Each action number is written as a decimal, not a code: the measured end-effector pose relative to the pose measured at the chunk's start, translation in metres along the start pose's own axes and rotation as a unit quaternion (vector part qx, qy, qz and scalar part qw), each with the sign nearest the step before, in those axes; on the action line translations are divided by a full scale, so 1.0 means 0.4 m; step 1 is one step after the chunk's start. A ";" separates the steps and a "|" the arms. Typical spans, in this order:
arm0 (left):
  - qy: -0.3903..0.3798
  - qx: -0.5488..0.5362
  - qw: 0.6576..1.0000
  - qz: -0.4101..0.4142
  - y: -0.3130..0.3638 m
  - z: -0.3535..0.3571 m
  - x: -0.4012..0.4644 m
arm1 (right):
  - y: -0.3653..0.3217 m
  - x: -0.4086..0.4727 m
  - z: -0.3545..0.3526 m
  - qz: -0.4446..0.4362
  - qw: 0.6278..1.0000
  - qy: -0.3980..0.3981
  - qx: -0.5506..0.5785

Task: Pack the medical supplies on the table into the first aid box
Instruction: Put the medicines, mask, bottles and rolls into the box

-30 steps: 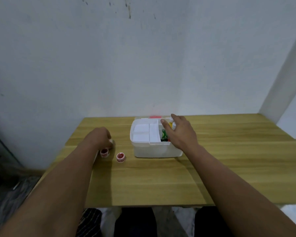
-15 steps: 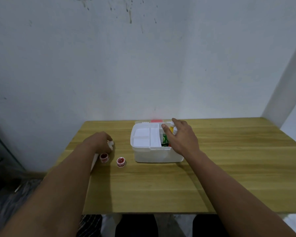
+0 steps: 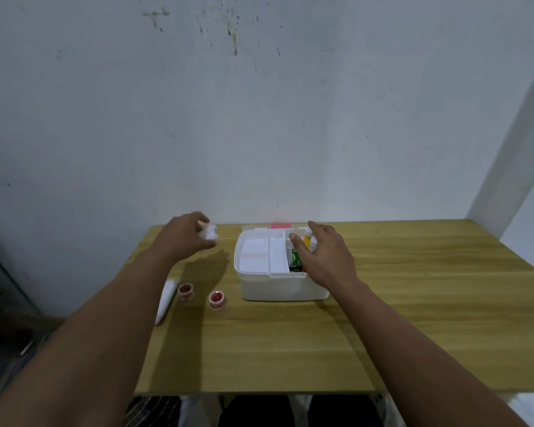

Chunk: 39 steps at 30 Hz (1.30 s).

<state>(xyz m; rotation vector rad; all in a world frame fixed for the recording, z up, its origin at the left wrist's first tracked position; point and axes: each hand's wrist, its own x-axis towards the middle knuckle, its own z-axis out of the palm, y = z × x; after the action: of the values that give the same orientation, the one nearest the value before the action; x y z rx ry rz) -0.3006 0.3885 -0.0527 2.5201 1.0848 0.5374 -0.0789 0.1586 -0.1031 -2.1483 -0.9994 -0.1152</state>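
Note:
The white first aid box point(image 3: 278, 285) stands open at the middle of the wooden table point(image 3: 413, 303), a white tray insert over its left part. A green packet point(image 3: 295, 259) and a yellow-and-white bottle point(image 3: 307, 240) show in its right part. My right hand point(image 3: 324, 257) rests over that right side, fingers spread by the bottle. My left hand point(image 3: 185, 234) is raised left of the box, closed on a small white item point(image 3: 208, 234). Two red tape rolls point(image 3: 185, 291) point(image 3: 217, 299) and a white tube point(image 3: 166, 298) lie on the table.
A grey-white wall runs along the table's far edge. The box lid point(image 3: 280, 225), with a red patch, lies behind the box. My legs show below the table's front edge. Dark floor lies to the left.
My left hand has lifted off the table near the tape rolls, holding the white item, and risen toward the box. My right hand has stayed at the box's right side.

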 end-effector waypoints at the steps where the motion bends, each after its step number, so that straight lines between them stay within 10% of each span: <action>1: 0.008 -0.023 0.999 0.022 0.025 -0.002 0.004 | 0.000 0.000 0.001 0.001 1.000 0.001 -0.001; 20: -0.081 0.124 0.975 0.166 0.216 0.067 0.035 | 0.005 0.001 0.003 -0.001 1.000 0.009 -0.007; 26: 0.011 0.053 0.998 0.044 0.104 0.016 0.004 | 0.003 0.004 0.002 -0.006 1.000 0.010 -0.002; 32: -0.115 0.160 0.966 -0.168 -0.076 -0.044 -0.070 | 0.002 0.004 0.004 -0.002 1.000 0.013 -0.009; 39: -0.177 0.046 0.943 -0.280 -0.106 -0.014 -0.129 | 0.000 0.002 0.002 0.001 1.000 0.012 0.000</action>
<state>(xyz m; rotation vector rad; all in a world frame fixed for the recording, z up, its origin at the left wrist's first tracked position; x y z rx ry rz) -0.3620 0.3785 -0.0773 2.1092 1.6051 -0.1210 -0.0785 0.1597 -0.1033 -2.1426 -0.9845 -0.1388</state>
